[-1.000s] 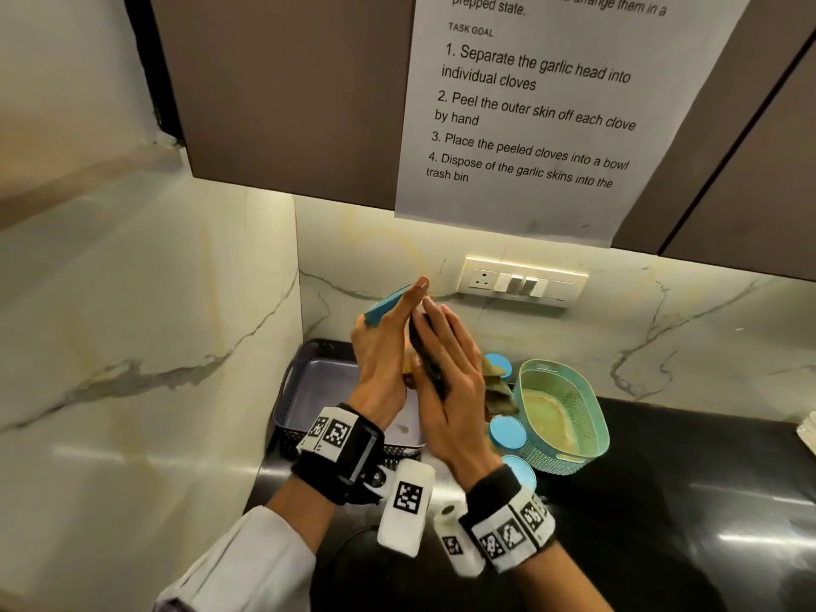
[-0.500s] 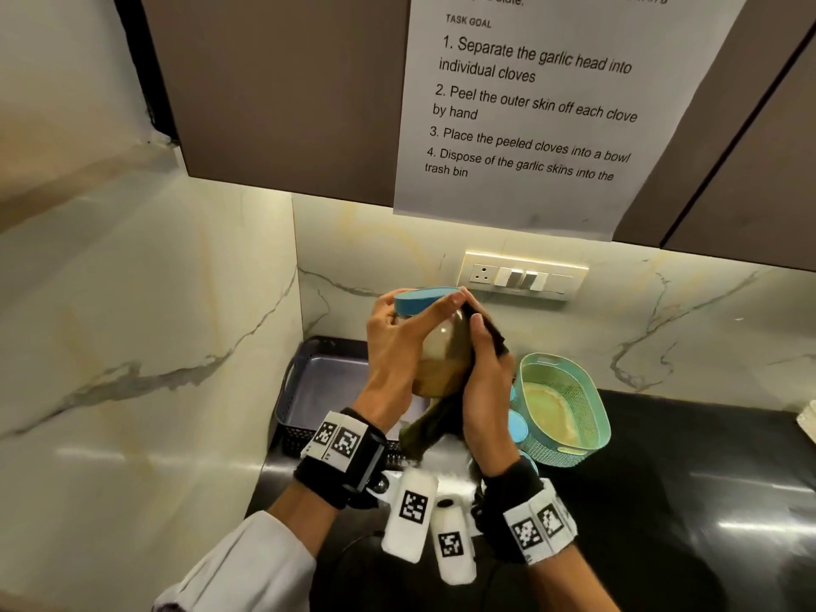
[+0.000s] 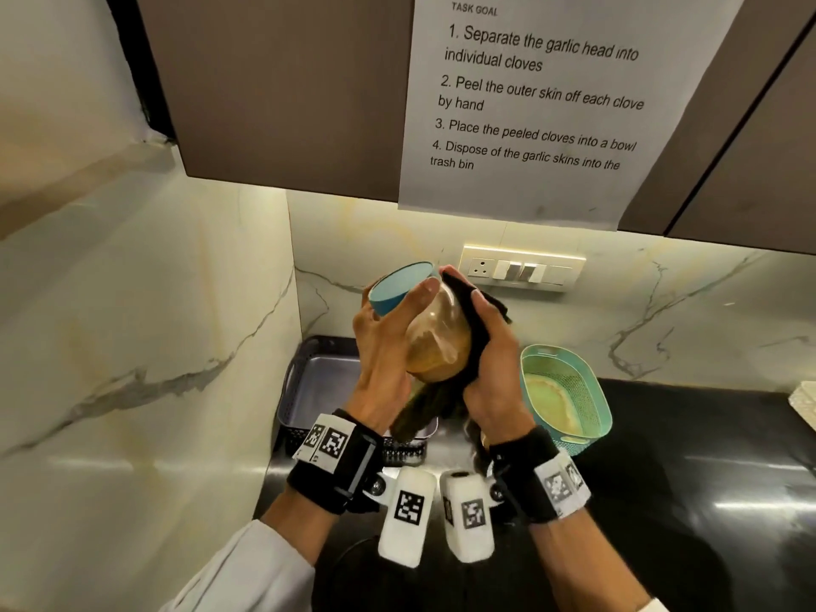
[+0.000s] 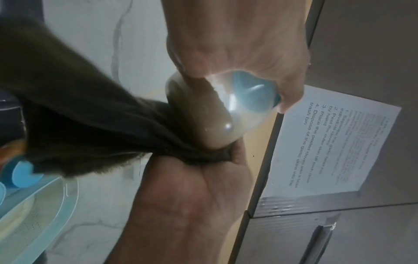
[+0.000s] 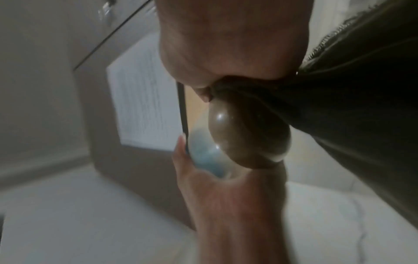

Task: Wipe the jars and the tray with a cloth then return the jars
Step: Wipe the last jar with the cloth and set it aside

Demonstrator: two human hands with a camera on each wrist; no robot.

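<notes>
A clear jar [image 3: 435,342] with brownish contents and a blue lid [image 3: 399,287] is held up in front of the wall, tilted with the lid to the upper left. My left hand [image 3: 384,342] grips it near the lid. My right hand [image 3: 490,346] holds a dark cloth [image 3: 474,329] wrapped against the jar's right side and bottom. In the left wrist view the jar [image 4: 217,116] and the cloth [image 4: 95,114] meet at the right palm. In the right wrist view the jar [image 5: 244,135] sits against the cloth [image 5: 361,107]. The dark tray [image 3: 318,382] lies below on the counter.
A teal basket [image 3: 569,395] with a yellow-green lining stands right of the tray on the black counter [image 3: 684,501]. More blue-lidded jars [image 4: 22,175] show beside the basket in the left wrist view. Marble walls close the left and back; cabinets with a paper sheet [image 3: 538,99] hang overhead.
The jar has come up and tilted, lid to the upper left. My right hand has slid the cloth down round the jar's side and bottom.
</notes>
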